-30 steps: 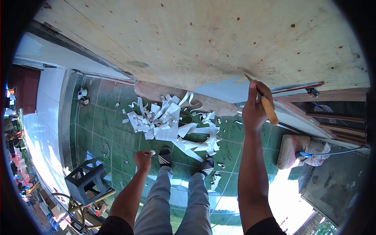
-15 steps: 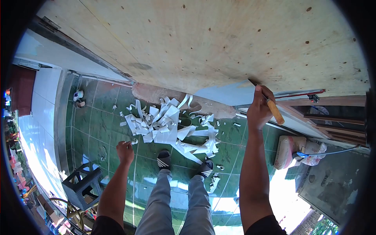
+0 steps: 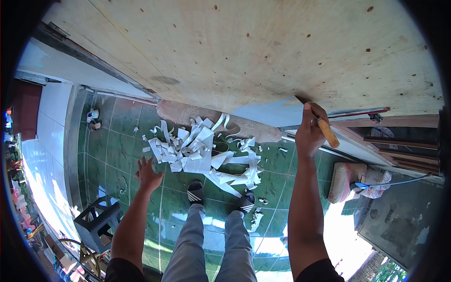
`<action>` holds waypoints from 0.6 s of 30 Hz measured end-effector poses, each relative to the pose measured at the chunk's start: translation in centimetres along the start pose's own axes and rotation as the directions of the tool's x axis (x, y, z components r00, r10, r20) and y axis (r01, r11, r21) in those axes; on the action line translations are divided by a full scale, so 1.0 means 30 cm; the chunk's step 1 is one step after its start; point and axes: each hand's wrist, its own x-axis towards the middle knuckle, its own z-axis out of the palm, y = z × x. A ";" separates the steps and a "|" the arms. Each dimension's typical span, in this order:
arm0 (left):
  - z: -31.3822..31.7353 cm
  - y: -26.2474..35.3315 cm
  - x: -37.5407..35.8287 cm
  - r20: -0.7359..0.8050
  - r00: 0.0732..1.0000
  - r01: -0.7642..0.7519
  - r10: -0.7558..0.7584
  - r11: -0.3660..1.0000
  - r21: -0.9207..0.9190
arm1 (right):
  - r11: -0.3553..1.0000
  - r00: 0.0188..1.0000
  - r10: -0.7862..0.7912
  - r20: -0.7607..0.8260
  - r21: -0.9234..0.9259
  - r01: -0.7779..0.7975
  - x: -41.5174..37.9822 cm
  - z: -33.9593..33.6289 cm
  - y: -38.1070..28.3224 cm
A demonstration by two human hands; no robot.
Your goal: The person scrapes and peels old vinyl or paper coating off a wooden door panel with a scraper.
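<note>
My right hand (image 3: 311,134) is wrapped round the wooden handle of a scraper (image 3: 332,136). The scraper's dark blade touches the wood panel (image 3: 225,51), beside a patch of pale blue covering (image 3: 270,112) at the panel's lower edge. My left hand (image 3: 149,175) hangs over the floor with its fingers spread and nothing in it. To the right of that hand, a heap of white peeled strips (image 3: 199,145) lies on the green tiles, just beyond my sandalled feet.
A dark plastic stool (image 3: 98,224) stands at the lower left. Filled sacks (image 3: 347,181) lean by the wall at the right. Shoes (image 3: 93,120) lie at the far left, and a red-handled tool (image 3: 359,113) sits by the panel's right edge.
My left hand has opened, and the small white curl it held is no longer in it. My right hand and the scraper have shifted very slightly left.
</note>
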 end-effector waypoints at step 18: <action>-0.222 1.032 -0.045 -0.268 0.821 -0.516 0.505 0.451 -0.728 | 0.984 0.988 -0.149 0.032 -0.089 0.151 -0.015 0.025 0.042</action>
